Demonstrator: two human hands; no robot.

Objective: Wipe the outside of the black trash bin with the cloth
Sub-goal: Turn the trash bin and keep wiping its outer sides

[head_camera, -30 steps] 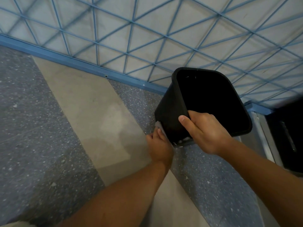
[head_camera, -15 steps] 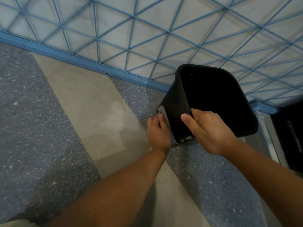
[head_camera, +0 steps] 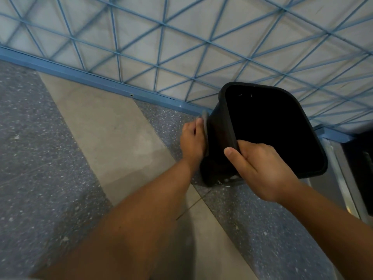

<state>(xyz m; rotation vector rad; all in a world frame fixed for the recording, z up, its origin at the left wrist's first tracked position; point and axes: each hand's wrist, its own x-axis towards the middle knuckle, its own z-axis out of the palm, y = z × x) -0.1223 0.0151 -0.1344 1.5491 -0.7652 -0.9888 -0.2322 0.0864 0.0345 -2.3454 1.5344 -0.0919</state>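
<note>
Right hand (head_camera: 260, 168) grip on rim, black trash bin (head_camera: 218, 138) tilted, mouth toward camera.

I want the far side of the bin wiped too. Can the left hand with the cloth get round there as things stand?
Probably not without turning it. The left hand presses the cloth on the bin's left wall; the far side faces the blue-grid wall, seemingly close. The right hand grips the rim and could rotate it.

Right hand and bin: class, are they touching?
Touching. The head view shows the right hand gripping the rim of the bin, its thumb outside the rim and its fingers curled inside the opening.
</note>
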